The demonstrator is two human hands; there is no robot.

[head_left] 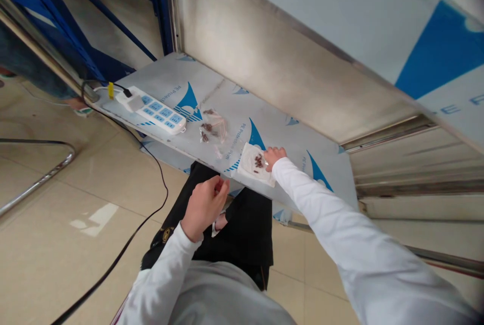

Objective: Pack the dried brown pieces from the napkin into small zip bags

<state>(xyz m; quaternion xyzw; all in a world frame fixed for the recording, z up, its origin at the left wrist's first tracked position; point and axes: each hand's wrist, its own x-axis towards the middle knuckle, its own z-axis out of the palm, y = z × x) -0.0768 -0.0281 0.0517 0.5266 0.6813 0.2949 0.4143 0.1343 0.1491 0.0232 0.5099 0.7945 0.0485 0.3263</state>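
Observation:
A square of white tissue or paper (247, 168) lies on the film-covered shelf, with several small dark brown pieces (258, 162) loose on it. At its right side my right hand (275, 157) is closed, fingertips down by the brown pieces. Something small and shiny shows at those fingertips, too small to name. My left hand (207, 203) hovers over my lap just off the shelf's front edge, its fingers curled in and nothing visible in them. A clear plastic bag (217, 128) holding more brown pieces lies left of the paper, apart from both hands.
A white power strip (162, 114) with a plugged-in adapter (129, 98) sits on the shelf's left part. Its black cable (164, 178) hangs to the floor. An upper metal shelf (340, 22) overhangs at the right. A blue rack (75, 22) and another person's leg (38, 67) are at the left.

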